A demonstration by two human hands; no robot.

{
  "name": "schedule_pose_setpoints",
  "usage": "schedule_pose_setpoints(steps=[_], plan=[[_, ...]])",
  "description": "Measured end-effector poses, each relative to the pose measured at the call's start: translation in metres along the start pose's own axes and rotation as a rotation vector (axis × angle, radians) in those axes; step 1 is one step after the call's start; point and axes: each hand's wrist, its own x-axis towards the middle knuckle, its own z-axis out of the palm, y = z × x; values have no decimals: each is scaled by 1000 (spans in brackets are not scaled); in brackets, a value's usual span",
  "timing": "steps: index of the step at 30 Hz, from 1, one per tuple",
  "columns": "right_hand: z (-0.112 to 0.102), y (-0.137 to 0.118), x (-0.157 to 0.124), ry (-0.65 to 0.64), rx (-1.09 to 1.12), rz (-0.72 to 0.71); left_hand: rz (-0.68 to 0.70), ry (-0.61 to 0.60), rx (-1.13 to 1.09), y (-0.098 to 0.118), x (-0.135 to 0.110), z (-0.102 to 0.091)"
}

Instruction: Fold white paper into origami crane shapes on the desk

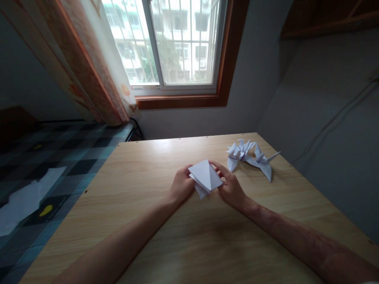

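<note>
Both my hands hold a folded piece of white paper (205, 176) just above the wooden table (142, 189). My left hand (181, 186) grips its left edge with the fingers curled under it. My right hand (230, 185) pinches the right side, thumb on top. The paper is folded into a square-like shape with a crease down the middle and layered flaps below. To the right of my right hand, finished white paper cranes (250, 157) lie on the table.
A bed with a dark checked cover (59, 157) stands left of the table, with white paper sheets (26, 199) on it. Behind are a window (177, 43), a patterned curtain (89, 67) and grey walls. The right wall is close to the table's edge.
</note>
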Motion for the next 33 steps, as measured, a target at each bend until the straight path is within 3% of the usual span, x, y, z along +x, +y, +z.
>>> schedule_pose_setpoints(steps=[5,15,19,26,33], plan=[[4,2,-2,-83,-45,-20,-14,164,43,-2,-2,3],[-1,2,-1,-194,-39,-81,-27,244,39,-15,-5,3],[-1,1,0,-167,-25,-92,-35,211,-57,-15,-4,3],[-3,-3,-2,-132,-13,-101,22,44,-140,-4,-2,2],[-1,-10,-4,-238,-101,-224,-113,77,-320,-2,-7,4]])
